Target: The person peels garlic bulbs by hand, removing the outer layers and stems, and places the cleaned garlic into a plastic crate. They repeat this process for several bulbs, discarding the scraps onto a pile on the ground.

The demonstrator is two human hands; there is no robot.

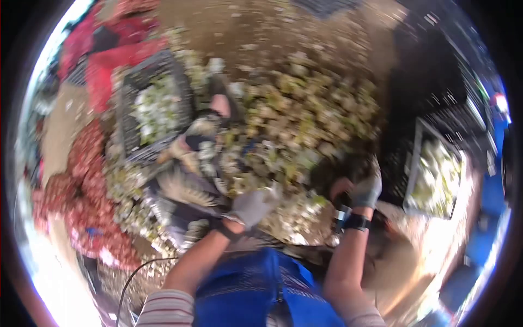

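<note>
My left hand, in a pale glove, reaches over the heap of whitish-green vegetable pieces. Its fingers look closed at the heap's near edge; a pale bit shows at their tips, but blur hides what it is. My right hand, also gloved, is at the heap's right side beside a dark area. Its fingers appear curled, and I cannot make out what they hold. Just left of my right wrist is a small dark and blue object, too blurred to name.
A dark crate with white-green vegetables stands at left, another filled crate at right. Red mesh sacks lie far left. Dark stacked crates rise at upper right. A leg in patterned trousers lies left of the heap.
</note>
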